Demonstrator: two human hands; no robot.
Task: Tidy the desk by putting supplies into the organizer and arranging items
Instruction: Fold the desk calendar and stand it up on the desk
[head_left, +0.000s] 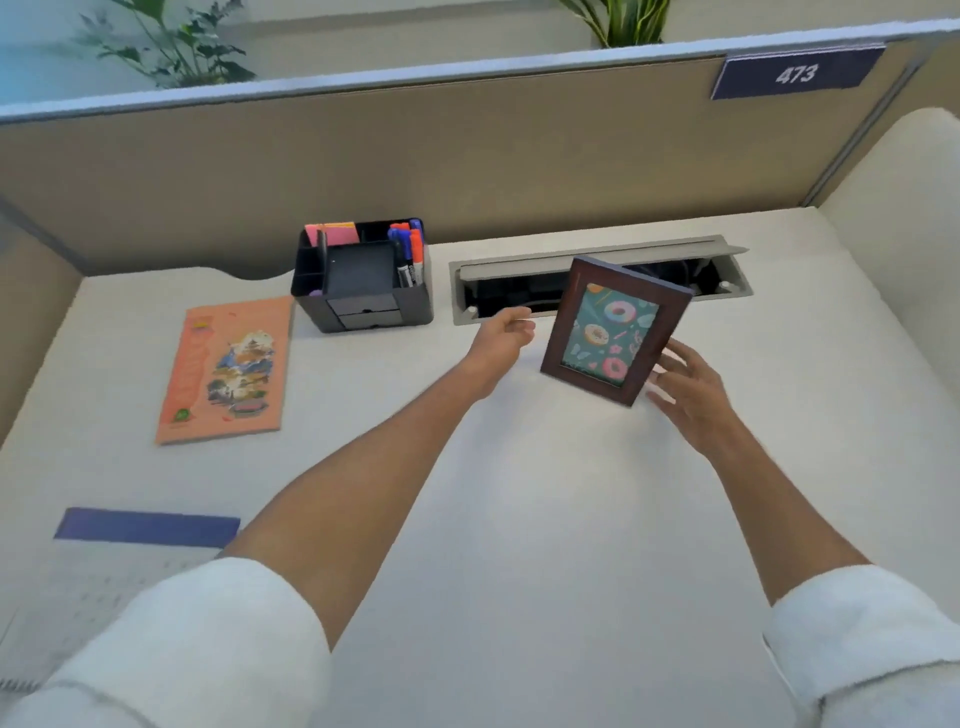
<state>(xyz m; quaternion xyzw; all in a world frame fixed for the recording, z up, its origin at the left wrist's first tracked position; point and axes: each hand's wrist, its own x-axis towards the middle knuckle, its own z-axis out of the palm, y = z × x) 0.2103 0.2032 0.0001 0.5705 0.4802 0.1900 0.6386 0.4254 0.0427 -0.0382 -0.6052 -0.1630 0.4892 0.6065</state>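
Head cam: picture frame (616, 329) stands tilted at about 1 o'clock on the desk (519, 519). It looks light, rigid and probably glass-fronted, so I'd take it by the wooden side edges. Right hand (691, 384) touches its right edge, fingers spread. Left hand (506, 332) hovers just left, relaxed, holding nothing.

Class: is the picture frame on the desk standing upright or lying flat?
Upright, leaning slightly: the frame stands on its bottom edge, picture facing the camera, right hand at its side.

Dark glossy wood picture frame (616, 329); matt black plastic organizer (362, 278); paper notebook (224, 370); matt pale desk (519, 519).
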